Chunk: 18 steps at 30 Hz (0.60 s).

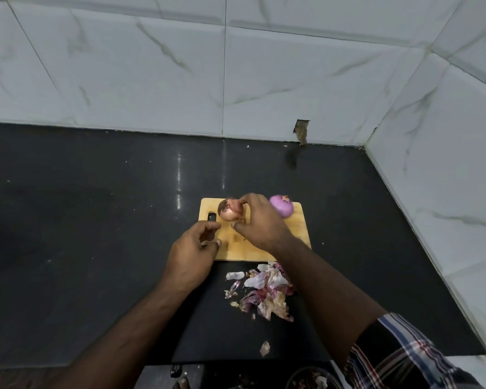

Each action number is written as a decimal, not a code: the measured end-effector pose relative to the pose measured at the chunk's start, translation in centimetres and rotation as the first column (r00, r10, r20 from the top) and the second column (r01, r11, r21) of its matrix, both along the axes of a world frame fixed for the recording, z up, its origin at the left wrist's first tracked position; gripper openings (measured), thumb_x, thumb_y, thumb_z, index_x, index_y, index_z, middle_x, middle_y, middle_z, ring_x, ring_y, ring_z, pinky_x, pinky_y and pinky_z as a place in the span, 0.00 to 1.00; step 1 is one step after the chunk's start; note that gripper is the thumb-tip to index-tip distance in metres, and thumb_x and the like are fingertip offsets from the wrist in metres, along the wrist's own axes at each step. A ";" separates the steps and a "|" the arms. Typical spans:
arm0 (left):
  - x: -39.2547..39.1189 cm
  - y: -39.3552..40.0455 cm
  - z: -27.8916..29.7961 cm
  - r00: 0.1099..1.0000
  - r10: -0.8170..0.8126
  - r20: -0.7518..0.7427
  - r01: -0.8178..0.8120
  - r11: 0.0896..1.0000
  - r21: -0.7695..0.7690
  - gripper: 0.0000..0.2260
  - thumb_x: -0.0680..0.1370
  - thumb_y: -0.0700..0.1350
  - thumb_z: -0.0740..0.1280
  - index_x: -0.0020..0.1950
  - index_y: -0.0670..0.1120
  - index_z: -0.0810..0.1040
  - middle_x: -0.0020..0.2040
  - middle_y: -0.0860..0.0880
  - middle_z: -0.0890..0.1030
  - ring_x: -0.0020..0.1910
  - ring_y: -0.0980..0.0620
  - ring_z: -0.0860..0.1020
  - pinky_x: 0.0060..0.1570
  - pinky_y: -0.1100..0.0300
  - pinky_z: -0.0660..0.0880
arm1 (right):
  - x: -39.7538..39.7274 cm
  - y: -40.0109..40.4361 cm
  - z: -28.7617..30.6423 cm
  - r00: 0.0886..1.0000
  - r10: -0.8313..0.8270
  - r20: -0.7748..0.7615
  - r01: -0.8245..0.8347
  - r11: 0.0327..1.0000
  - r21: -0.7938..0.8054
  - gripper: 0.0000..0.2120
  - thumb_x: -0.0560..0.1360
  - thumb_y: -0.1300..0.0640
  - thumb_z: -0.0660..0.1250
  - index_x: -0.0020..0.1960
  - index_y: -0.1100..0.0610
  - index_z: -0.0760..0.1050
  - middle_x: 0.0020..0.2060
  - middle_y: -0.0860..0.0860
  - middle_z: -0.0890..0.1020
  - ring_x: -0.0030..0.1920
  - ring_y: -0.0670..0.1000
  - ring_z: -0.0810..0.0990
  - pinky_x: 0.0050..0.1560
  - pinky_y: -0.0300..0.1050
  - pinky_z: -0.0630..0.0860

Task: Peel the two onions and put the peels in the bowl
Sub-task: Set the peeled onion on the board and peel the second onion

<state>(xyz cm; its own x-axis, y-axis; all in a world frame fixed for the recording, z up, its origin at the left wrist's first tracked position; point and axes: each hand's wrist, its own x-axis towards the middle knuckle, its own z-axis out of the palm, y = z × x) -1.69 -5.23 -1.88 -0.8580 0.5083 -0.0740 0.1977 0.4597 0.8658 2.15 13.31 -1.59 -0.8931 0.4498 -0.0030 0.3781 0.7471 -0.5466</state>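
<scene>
Two onions: both on the board, one peeled, one with skin on; details below, near to far.
Bowl (312,379): cut off by the bottom edge, nearest the body, well behind both wrists; peel scraps inside.
Sleeve (404,357): plaid, on the right forearm, lower right corner.
Stray peel (265,348): single flake on the dark counter (82,234), between the two forearms, apart from the pile.
Peel pile (264,290): loose purple and white skins on the counter, just short of the board's near edge, behind the right wrist and beside the forearm; not in the bowl.
Left hand (191,256): fingers loosely curled, thumb and forefinger tips close together; cannot tell whether a scrap is pinched between them. Fingertips over the board's near left corner, short of the unpeeled onion, not touching it.
Cutting board (292,237): pale wood, flat on the counter, under both sets of fingertips; dark handle slot just ahead of the left fingers.
Right hand (260,220): reaching across the board, fingers curled, forefinger and thumb pinching the skin at the side of the unpeeled onion.
Unpeeled onion (229,211): brown-pink skin, dark root end facing left, at the right fingertips, on the board's far left part.
Peeled onion (281,206): smooth purple, at the board's far right corner, just beyond the right knuckles, apart from the fingers.
Tiled wall (236,66): white marble-look, far beyond both hands.
</scene>
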 end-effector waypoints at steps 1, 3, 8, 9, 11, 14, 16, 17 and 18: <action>-0.1 0.0 0.0 1.000 0.007 0.012 -0.007 1.000 0.009 0.14 0.77 0.43 0.72 0.60 0.56 0.80 0.52 0.59 0.82 0.53 0.64 0.78 0.47 0.75 0.68 | -0.1 -0.1 0.0 1.000 0.005 -0.008 -0.006 1.000 -0.019 0.29 0.70 0.50 0.75 0.68 0.49 0.68 0.65 0.48 0.74 0.62 0.49 0.75 0.61 0.47 0.76; -0.3 0.0 0.0 1.000 0.020 0.024 -0.020 1.000 0.021 0.14 0.76 0.43 0.73 0.60 0.56 0.80 0.53 0.59 0.83 0.54 0.61 0.79 0.48 0.73 0.69 | -0.6 -0.6 0.4 0.999 0.036 -0.004 -0.037 0.998 -0.041 0.38 0.69 0.48 0.77 0.73 0.48 0.63 0.70 0.49 0.71 0.66 0.50 0.74 0.65 0.49 0.75; -0.2 -0.4 -0.3 0.997 0.018 0.069 -0.021 0.999 0.038 0.15 0.76 0.43 0.74 0.59 0.59 0.80 0.53 0.59 0.83 0.55 0.61 0.80 0.58 0.58 0.77 | -2.0 -1.7 0.6 0.995 0.047 0.093 -0.054 0.996 0.070 0.31 0.72 0.47 0.74 0.72 0.50 0.67 0.65 0.52 0.76 0.60 0.52 0.77 0.60 0.51 0.78; -0.1 -0.6 -0.4 0.996 0.020 0.082 -0.024 0.998 0.054 0.15 0.76 0.43 0.74 0.59 0.58 0.80 0.54 0.58 0.83 0.56 0.61 0.80 0.60 0.55 0.77 | -1.9 -1.8 0.7 0.997 0.027 0.069 -0.030 0.998 0.048 0.29 0.72 0.49 0.74 0.70 0.50 0.69 0.63 0.51 0.76 0.58 0.52 0.78 0.59 0.50 0.79; -0.1 -1.0 -0.3 0.994 0.025 0.107 -0.034 0.996 0.080 0.15 0.76 0.42 0.74 0.60 0.55 0.80 0.54 0.58 0.84 0.55 0.60 0.81 0.61 0.51 0.78 | -1.0 -2.0 1.1 1.000 -0.011 -0.005 0.011 0.999 -0.049 0.28 0.71 0.51 0.75 0.69 0.50 0.71 0.61 0.50 0.77 0.56 0.49 0.78 0.58 0.48 0.80; 0.3 -1.4 0.3 0.962 0.004 0.274 -0.069 0.972 0.226 0.18 0.76 0.41 0.74 0.64 0.53 0.79 0.59 0.53 0.84 0.56 0.53 0.83 0.58 0.48 0.81 | 1.9 -2.3 2.8 0.996 0.011 -0.086 -0.037 0.952 -0.303 0.28 0.68 0.53 0.78 0.66 0.50 0.73 0.57 0.45 0.81 0.53 0.43 0.81 0.58 0.46 0.80; 1.4 -1.3 1.5 0.839 -0.139 0.526 -0.094 0.915 0.392 0.19 0.78 0.40 0.72 0.68 0.51 0.76 0.61 0.45 0.83 0.56 0.45 0.84 0.54 0.51 0.82 | 4.4 -2.7 4.0 0.992 0.083 -0.097 -0.116 0.903 -0.413 0.27 0.67 0.54 0.79 0.63 0.49 0.75 0.53 0.45 0.84 0.51 0.43 0.83 0.57 0.48 0.81; 2.0 -1.2 2.2 0.753 -0.228 0.617 -0.102 0.886 0.452 0.19 0.78 0.40 0.70 0.69 0.50 0.75 0.60 0.42 0.84 0.55 0.42 0.84 0.52 0.52 0.83 | 5.5 -2.9 4.5 0.989 0.113 -0.100 -0.146 0.890 -0.432 0.25 0.67 0.54 0.79 0.62 0.49 0.76 0.52 0.45 0.84 0.51 0.43 0.84 0.57 0.49 0.81; 2.5 -1.2 2.6 0.688 -0.301 0.660 -0.090 0.868 0.489 0.19 0.78 0.41 0.70 0.69 0.49 0.75 0.59 0.40 0.84 0.54 0.40 0.85 0.51 0.52 0.83 | 6.5 -3.2 4.9 0.985 0.136 -0.105 -0.169 0.879 -0.447 0.22 0.68 0.55 0.78 0.60 0.49 0.77 0.50 0.46 0.85 0.50 0.44 0.84 0.56 0.50 0.82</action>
<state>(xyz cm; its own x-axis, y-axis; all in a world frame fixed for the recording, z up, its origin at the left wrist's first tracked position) 0.82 -6.40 0.74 -0.5827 0.7287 -0.3598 -0.5284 -0.0033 0.8490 8.63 10.12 3.33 -0.9558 0.2725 -0.1101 0.2294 0.4577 -0.8590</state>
